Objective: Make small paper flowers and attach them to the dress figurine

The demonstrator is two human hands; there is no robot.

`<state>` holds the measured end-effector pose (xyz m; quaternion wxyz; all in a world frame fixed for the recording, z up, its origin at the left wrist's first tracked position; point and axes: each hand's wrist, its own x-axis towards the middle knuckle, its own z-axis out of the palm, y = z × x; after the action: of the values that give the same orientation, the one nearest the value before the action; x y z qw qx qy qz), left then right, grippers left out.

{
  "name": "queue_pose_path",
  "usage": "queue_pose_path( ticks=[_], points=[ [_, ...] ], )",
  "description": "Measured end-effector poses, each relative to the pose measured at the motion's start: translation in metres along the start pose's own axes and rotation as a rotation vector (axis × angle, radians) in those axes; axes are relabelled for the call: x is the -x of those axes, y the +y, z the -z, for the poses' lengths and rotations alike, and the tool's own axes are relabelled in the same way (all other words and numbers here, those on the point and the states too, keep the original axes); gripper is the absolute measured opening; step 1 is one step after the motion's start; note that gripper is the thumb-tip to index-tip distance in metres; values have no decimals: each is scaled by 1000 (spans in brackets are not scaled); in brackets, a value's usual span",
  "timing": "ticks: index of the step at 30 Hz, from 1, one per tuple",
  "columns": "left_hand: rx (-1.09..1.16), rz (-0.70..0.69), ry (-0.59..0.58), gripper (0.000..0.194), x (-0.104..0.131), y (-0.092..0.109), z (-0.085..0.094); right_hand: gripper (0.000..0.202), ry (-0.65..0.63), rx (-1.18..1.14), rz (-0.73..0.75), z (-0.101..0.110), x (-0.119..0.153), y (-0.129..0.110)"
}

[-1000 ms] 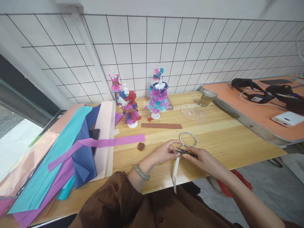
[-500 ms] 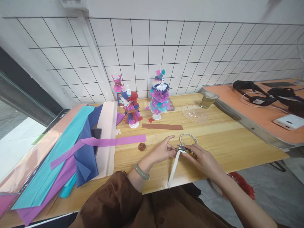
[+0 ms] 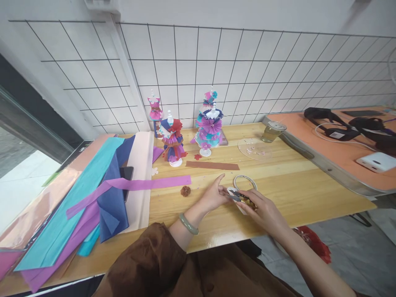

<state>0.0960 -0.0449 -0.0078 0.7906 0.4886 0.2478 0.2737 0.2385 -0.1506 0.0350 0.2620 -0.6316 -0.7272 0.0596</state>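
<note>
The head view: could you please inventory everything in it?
Wooden table: one, tan, centre
Orange table: one, orange, right
Dress figures: four, multicoloured, back
Sheets: several, multicoloured, left
Phone: one, dark, among sheets
Long strip: one, purple, across sheets
Short strip: one, brown, middle
Rosette: one, brown, centre
Loose flowers: two, red, pale, by figures
Cup: one, clear, back right
Disc: one, clear, by cup
Tape ring: one, white, centre
Scissors: one, dark, right hand
White strip: count unclear, by scissors
Strapped gear: two, black, right
Device: one, white, right
Red object: one, red, below table
Bangle: one, green, left wrist
Left hand: one, centre
Right hand: one, centre
</note>
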Motion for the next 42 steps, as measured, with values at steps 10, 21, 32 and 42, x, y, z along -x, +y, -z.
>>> queue_pose_path(
  ticks=[10,21,32,42],
  points=[
    [102,-23,152,91,3,20,6,32,-134,-28,123,-5,13,-14],
    [66,-191,254,50,23,60,24,26,-113,71,195,-28,-7,0],
    [328,-232,87,47,57,80,32,24,122,-451,-77,-16,-76,-51],
    [289,-254,125,46,67,80,46,25,12,-810,-135,-32,-112,-83]
  ],
)
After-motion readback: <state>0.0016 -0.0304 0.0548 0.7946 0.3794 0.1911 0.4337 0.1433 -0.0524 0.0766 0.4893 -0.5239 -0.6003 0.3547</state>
